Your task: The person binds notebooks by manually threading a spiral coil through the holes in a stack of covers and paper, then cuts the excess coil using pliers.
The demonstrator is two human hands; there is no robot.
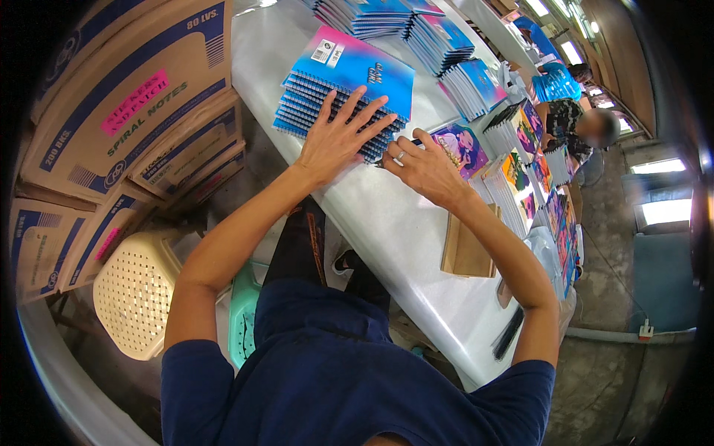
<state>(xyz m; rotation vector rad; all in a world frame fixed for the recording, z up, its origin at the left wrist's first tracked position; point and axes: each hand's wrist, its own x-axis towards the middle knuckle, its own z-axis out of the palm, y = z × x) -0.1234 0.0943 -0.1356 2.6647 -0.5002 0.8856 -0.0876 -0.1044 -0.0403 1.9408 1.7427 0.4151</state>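
- Blue-and-pink spiral-bound notebooks in a neat stack sit on a shiny pale-grey table, right under the left hand and just beside the right.
- The left hand lies flat across the near, spiral-edged side of the stack, fingers spread and pressing on nothing but the notebooks.
- The right hand, a ring on one finger, is curled at the stack's near right corner — whether it pinches anything there I cannot tell.
- The two hands are apart, though near each other.
- Beyond both hands, more stacks of blue spiral notebooks stand along the far side of the table.
- Just past the right hand lies a notebook with a purple illustrated cover; farther right are rows of books with many-coloured covers.
- Nearer the body than the right hand, a shallow brown cardboard box rests by the right forearm.
- Left of the left hand rise large brown cardboard cartons with blue bands; a cream plastic stool with a perforated seat stands below them — a green plastic stool is closer to the body.
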